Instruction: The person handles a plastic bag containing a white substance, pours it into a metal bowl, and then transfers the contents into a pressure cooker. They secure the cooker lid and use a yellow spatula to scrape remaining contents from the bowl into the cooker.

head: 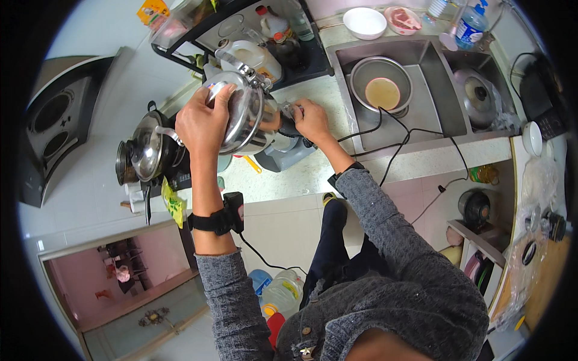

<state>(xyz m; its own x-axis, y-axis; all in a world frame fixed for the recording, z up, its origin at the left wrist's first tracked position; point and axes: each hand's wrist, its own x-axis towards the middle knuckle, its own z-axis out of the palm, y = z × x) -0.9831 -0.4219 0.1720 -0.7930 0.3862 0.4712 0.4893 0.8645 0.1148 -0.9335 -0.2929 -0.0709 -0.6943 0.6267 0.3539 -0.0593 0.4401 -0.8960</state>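
My left hand (203, 117) grips the edge of a lidded stainless-steel vessel (246, 119), its thumb over the shiny lid. The vessel looks tilted above the counter, with a metal clamp (255, 74) on its far side. At its right side, the fingers of my right hand (311, 121) pinch a small metal-looking clasp (286, 109), partly hidden by the fingertips. Below the vessel a grey base (286, 158) stands on the counter, next to a yellow-handled utensil (253, 164). A black power cord (361, 134) runs off to the right of my right hand.
A steel bowl (356, 81) holding cloudy liquid sits in the left sink basin (424, 90). A pot lid (474, 92) lies in the right basin. Behind the vessel a black rack (327, 63) holds bottles. A lidded wok (151, 153) is at left; water bottles (282, 291) stand on the floor.
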